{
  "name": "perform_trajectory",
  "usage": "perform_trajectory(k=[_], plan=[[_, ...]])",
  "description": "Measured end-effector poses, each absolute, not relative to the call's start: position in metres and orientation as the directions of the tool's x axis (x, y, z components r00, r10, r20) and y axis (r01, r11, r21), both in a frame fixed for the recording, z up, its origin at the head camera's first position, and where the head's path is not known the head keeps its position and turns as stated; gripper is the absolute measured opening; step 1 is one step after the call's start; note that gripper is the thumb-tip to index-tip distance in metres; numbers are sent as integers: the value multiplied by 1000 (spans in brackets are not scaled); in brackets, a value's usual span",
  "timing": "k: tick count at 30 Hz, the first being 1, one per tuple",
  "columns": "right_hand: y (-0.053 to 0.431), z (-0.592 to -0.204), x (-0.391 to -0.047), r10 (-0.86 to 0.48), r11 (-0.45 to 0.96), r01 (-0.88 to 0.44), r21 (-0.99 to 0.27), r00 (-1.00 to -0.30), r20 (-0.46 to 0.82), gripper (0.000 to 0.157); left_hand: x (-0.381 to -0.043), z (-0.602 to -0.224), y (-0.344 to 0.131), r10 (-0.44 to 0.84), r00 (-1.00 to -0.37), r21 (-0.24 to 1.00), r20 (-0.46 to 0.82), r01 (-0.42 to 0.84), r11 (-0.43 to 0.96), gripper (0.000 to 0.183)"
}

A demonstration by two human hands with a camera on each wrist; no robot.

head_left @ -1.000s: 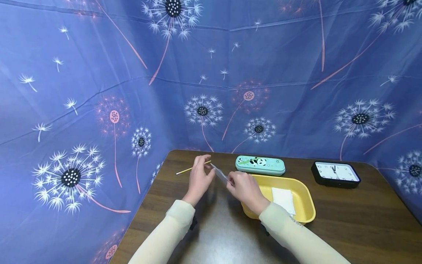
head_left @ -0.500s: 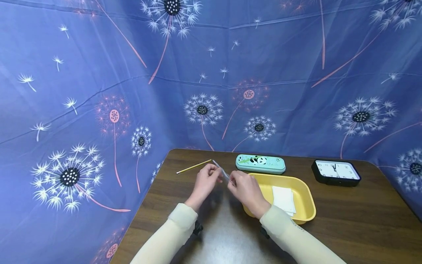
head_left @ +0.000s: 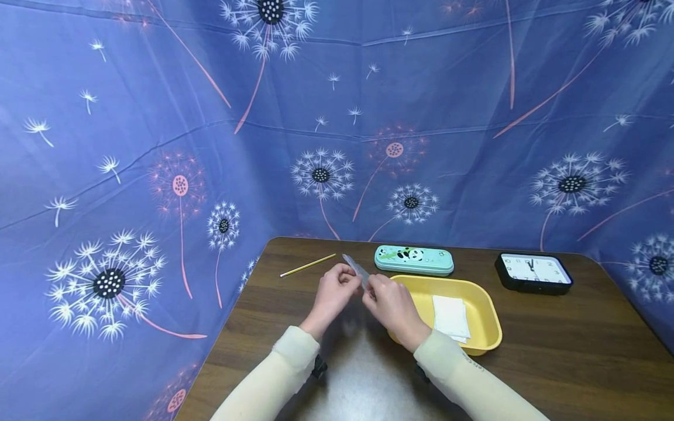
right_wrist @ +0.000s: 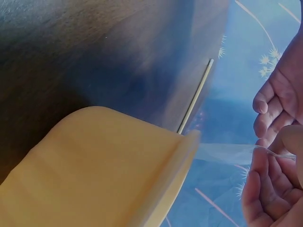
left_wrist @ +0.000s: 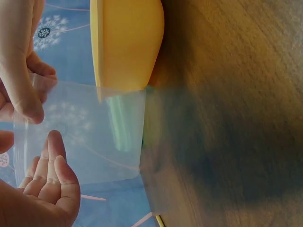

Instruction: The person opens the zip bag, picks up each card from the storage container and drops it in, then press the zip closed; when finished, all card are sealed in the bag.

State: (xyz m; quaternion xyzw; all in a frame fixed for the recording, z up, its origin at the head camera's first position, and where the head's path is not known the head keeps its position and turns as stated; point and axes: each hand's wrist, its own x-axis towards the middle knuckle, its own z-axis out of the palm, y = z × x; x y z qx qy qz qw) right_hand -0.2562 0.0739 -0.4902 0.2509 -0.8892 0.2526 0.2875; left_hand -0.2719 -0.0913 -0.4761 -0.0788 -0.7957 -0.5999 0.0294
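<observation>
My right hand (head_left: 394, 301) pinches a clear plastic zip bag (left_wrist: 90, 127) by its edge, thumb on one side and curled fingers on the other. The bag hangs flat above the table, see-through, with a ridged strip along the held edge. My left hand (head_left: 333, 295) is close beside the right one. In the left wrist view its fingers (left_wrist: 49, 175) lie against the bag near that same edge, loosely bent, with the thumb apart from them. A yellow pencil (head_left: 308, 265) lies on the table beyond my left hand.
A yellow tub (head_left: 487, 304) holding white paper sheets (head_left: 450, 317) stands right of my hands. Behind it lies a mint panda pencil case (head_left: 413, 260). A black-framed clock (head_left: 533, 272) sits at the right on the wooden table (head_left: 558, 351). A blue dandelion-print cloth hangs behind.
My left hand has drawn back from beside the pencil and moved right, toward the right hand at the bag's held edge. The right hand keeps its pinch and has barely moved.
</observation>
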Motion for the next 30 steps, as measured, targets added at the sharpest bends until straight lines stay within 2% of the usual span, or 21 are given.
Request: perform_trajectory(k=[5, 15, 22, 30], plan=[[75, -489, -256, -275, 735, -585, -341, -718, 639, 22, -271, -478, -92, 114, -981, 950, 158, 182, 252, 27], [76, -490, -256, -256, 739, -558, -378, -751, 609, 15, -270, -479, -90, 105, -983, 949, 151, 174, 264, 19], [75, -492, -253, -290, 739, -588, -328, -718, 633, 15, -272, -481, -88, 73, -980, 934, 186, 199, 295, 17], [72, -495, -252, -337, 739, -626, -251, -665, 667, 17, -271, -478, -85, 5, -966, 844, 260, 229, 486, 14]])
